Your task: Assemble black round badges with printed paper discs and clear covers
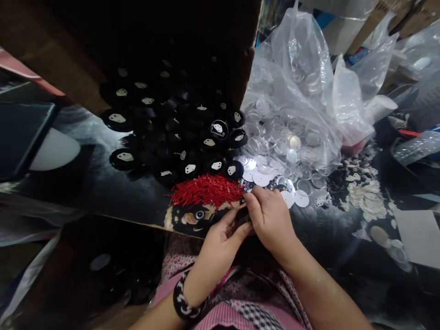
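Dark, glossy printed tabletop, crowded and dimly lit, with brown cardboard overhanging the far left and more boxes and plastic wrap stacked at the far right. Spread across the middle: a heap of round black discs with pale off-white shaped patches on their faces, matte and flat, overlapping loosely under the cardboard's shadow. Just in front of that heap, a loose mound of thin bright-red pins or sticks, bristly and tangled. To the right, a crumpled clear plastic bag, shiny and wrinkled, spilling a pile of transparent round plastic covers toward the near edge, with a few white paper circles lying flat beside them. Further right, a scatter of small pale cut-out scraps, irregular in shape, and a flat white sheet at the edge. Near the middle of the near edge, both hands together, touching: right hand curled with thumb and fingertips pinched on a small dark round piece, mostly hidden between the hands; left hand with fingers closed against the same piece from below, a black-and-white beaded bracelet on its wrist. Below, pink patterned fabric across the lap.
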A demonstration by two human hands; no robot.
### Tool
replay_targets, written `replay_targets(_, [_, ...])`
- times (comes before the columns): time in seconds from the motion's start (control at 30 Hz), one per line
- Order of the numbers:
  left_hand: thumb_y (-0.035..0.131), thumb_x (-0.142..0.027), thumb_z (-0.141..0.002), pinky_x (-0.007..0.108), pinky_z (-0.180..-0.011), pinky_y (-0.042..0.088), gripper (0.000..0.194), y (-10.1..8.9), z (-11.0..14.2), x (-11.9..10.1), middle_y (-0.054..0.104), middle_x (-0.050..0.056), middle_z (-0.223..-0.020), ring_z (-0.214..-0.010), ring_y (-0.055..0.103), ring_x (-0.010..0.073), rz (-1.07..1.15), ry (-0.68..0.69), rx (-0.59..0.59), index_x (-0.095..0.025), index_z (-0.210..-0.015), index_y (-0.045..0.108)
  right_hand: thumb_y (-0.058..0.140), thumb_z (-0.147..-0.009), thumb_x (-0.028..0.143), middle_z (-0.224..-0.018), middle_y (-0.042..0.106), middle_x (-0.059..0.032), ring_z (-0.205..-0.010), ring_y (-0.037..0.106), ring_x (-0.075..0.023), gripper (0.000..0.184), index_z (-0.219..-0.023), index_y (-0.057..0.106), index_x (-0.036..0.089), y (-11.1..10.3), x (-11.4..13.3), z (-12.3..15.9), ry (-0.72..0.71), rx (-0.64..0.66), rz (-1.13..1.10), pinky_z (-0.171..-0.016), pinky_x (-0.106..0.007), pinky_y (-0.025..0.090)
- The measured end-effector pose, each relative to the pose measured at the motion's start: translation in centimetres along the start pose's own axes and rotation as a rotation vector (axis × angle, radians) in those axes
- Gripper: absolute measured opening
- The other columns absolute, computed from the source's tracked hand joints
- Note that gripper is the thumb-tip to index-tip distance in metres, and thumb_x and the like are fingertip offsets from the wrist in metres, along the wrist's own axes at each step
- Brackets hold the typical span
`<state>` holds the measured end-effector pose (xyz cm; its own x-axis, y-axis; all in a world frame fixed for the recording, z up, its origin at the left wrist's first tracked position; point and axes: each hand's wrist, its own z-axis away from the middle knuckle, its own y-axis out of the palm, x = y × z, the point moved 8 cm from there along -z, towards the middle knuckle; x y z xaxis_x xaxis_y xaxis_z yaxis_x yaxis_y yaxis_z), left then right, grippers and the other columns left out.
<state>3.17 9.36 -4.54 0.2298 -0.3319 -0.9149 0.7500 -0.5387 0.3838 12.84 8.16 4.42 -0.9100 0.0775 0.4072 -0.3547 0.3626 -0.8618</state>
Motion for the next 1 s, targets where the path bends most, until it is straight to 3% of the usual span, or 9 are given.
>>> replay_targets(0.23, [0.063, -0.034, -0.087, 0.031, -0.102, 0.048, 0.038, 1.0, 0.1, -0.7, 0.068, 0.003, -0.127, -0.117, 0.063, 0.0213, -0.192, 0.062, 0.012, -0.026, -0.124, 0.063, 0.025, -0.103, 0.031, -0.056, 0.050, 0.0009, -0.055, 0.045, -0.0154, 0.043, -0.064, 0.040, 0.022, 0.1, 0.4, 0.7, -0.065, -0.097, 0.002, -0.066, -0.031, 0.031])
replay_targets(0.33, [0.061, -0.034, -0.088, 0.034, -0.104, 0.046, 0.039, -0.8, 2.0, -0.2, 0.068, 0.002, -0.128, -0.119, 0.061, 0.0228, -0.323, 0.027, 0.023, -0.028, -0.126, 0.062, 0.031, -0.102, 0.034, -0.058, 0.054, 0.0002, -0.057, 0.050, -0.0159, 0.042, -0.065, 0.047, 0.022, 0.0, 0.8, 1.3, -0.096, -0.007, -0.122, -0.065, -0.030, 0.035])
replay_targets(0.47, [0.057, -0.037, -0.089, 0.042, -0.106, 0.044, 0.042, -9.4, 7.0, 1.5, 0.065, 0.005, -0.131, -0.121, 0.060, 0.0263, -0.537, -0.076, -0.124, -0.028, -0.130, 0.059, 0.040, -0.100, 0.040, -0.078, 0.068, -0.0004, -0.071, 0.062, -0.0169, 0.030, -0.091, 0.063, 0.024, 0.4, 0.4, 2.1, -0.078, 0.188, -0.355, -0.065, -0.027, 0.042])
replay_targets(0.53, [0.061, -0.041, -0.085, 0.052, -0.110, 0.037, 0.044, -15.2, 9.6, 0.3, 0.064, 0.007, -0.133, -0.125, 0.056, 0.0309, -0.703, -0.059, -0.410, -0.026, -0.126, 0.062, 0.042, -0.100, 0.039, -0.080, 0.069, -0.0006, -0.072, 0.064, -0.0177, 0.027, -0.095, 0.064, 0.025, 0.4, -0.1, 2.0, -0.032, 0.151, -0.376, -0.064, -0.027, 0.044])
replay_targets(0.6, [0.068, -0.041, -0.079, 0.053, -0.115, 0.027, 0.047, -18.5, 10.9, -3.0, 0.060, 0.008, -0.137, -0.132, 0.048, 0.0325, -0.824, 0.084, -0.651, -0.025, -0.122, 0.064, 0.045, -0.098, 0.035, -0.078, 0.069, -0.0004, -0.070, 0.064, -0.0180, 0.023, -0.090, 0.065, 0.025, 0.9, 0.8, 1.9, -0.057, 0.158, -0.382, -0.063, -0.028, 0.046])
replay_targets(0.7, [0.064, -0.036, -0.084, 0.041, -0.115, 0.030, 0.043, -19.9, 7.9, -7.8, 0.059, 0.009, -0.137, -0.131, 0.049, 0.0263, -0.748, 0.261, -0.742, -0.024, -0.125, 0.061, 0.048, -0.095, 0.027, -0.077, 0.068, -0.0001, -0.071, 0.064, -0.0190, 0.019, -0.086, 0.065, 0.025, 1.9, 3.9, 1.8, -0.201, 0.241, -0.409, -0.066, -0.031, 0.048])
replay_targets(0.83, [0.066, -0.034, -0.082, 0.041, -0.106, 0.040, 0.038, -22.5, 0.4, -12.7, 0.065, 0.013, -0.127, -0.118, 0.059, 0.0282, -0.692, 0.286, -0.836, -0.018, -0.117, 0.064, 0.047, -0.095, 0.027, -0.075, 0.067, -0.0009, -0.068, 0.063, -0.0191, 0.020, -0.084, 0.064, 0.025, 2.0, 5.0, 1.8, -0.201, 0.242, -0.407, -0.063, -0.031, 0.048])
replay_targets(0.9, [0.075, -0.030, -0.074, 0.041, -0.105, 0.039, 0.031, -23.8, -2.1, -13.8, 0.070, 0.012, -0.113, -0.113, 0.060, 0.0299, -0.654, 0.271, -0.855, -0.017, -0.101, 0.069, 0.048, -0.095, 0.026, -0.074, 0.067, -0.0008, -0.067, 0.063, -0.0185, 0.019, -0.084, 0.064, 0.024, 1.9, 4.5, 2.2, -0.162, 0.239, -0.390, -0.060, -0.030, 0.048])
replay_targets(1.0, [0.078, -0.026, -0.069, 0.038, -0.103, 0.040, 0.024, -23.8, -2.7, -13.6, 0.070, 0.005, -0.099, -0.109, 0.059, 0.0270, -0.523, 0.254, -0.848, -0.018, -0.090, 0.068, 0.050, -0.094, 0.020, -0.077, 0.070, 0.0002, -0.071, 0.065, -0.0174, 0.018, -0.084, 0.065, 0.023, 1.9, 4.0, 3.3, -0.166, 0.295, -0.354, -0.065, -0.029, 0.048])
